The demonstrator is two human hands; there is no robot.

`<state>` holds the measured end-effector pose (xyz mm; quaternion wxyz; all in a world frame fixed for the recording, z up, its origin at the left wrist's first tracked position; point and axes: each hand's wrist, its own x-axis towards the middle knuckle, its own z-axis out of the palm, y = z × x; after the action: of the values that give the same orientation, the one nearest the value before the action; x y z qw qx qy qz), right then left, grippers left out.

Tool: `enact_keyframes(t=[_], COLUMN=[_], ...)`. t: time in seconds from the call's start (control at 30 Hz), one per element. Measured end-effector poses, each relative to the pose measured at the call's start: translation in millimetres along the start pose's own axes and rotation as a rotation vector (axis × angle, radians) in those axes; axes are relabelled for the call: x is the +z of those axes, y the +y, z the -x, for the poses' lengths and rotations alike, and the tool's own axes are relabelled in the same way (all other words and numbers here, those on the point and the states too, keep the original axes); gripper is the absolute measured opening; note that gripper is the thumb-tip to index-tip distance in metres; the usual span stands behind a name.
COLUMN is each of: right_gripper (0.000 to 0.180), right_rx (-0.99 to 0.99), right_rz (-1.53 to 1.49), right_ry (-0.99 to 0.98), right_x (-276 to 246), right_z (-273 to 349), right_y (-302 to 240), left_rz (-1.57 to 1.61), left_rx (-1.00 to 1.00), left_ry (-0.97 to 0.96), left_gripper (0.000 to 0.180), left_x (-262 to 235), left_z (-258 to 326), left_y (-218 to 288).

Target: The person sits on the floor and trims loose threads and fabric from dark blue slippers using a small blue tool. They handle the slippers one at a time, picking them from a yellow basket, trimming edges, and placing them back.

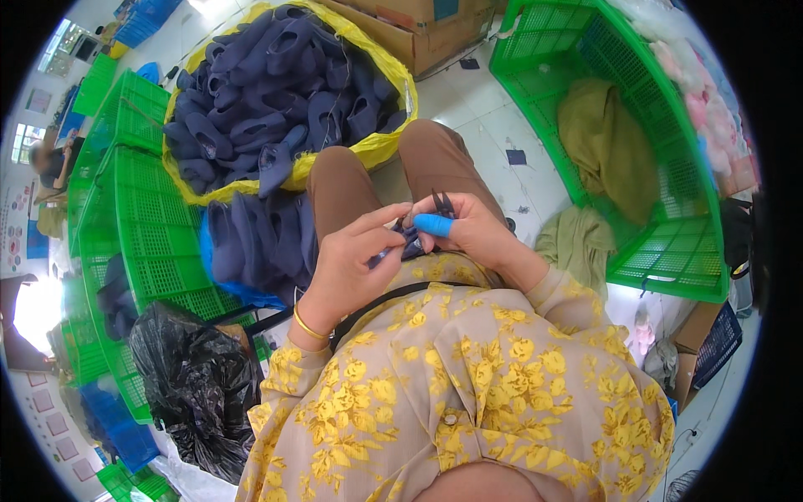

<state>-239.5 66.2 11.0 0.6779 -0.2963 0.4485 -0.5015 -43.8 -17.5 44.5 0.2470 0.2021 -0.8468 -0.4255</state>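
Close to my lap, my left hand (361, 255) pinches a small dark navy piece (411, 244), mostly covered by the fingers; it looks like fabric, but its kind cannot be made out. A gold bangle circles that wrist. Facing it, my right hand (470, 233) has blue tape round the thumb and is closed on dark thread snips (443, 202), whose pointed tips stick out beyond the fingers. The fingertips of both hands meet at the navy piece. Past my knees, a yellow sack (408, 92) holds a heap of navy slipper-like shoes (268, 92).
More navy shoes (255, 238) lie in a blue bag by my left leg. Green crates (150, 226) line the left, beside a black plastic bag (192, 376). On the right, a green crate (669, 266) contains olive cloth (606, 142). Cardboard boxes (427, 38) stand beyond the sack.
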Motion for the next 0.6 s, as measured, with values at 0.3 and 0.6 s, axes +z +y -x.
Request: enact_keyframes(t=[0.3,0.6], right_gripper=[0.011,0.010], right_rx=[-0.078,-0.167], right_rz=[0.017,0.251], right_ry=[0.068,0.104], right_x=[3,13], right_z=[1,3], right_y=[6,6], left_rz=[-0.232,-0.466], left_rx=[0.127,0.197], left_ry=[0.102,0.199], left_gripper=[0.011,0.020], left_x=[-3,14], left_z=[0,0], left_y=[1,0])
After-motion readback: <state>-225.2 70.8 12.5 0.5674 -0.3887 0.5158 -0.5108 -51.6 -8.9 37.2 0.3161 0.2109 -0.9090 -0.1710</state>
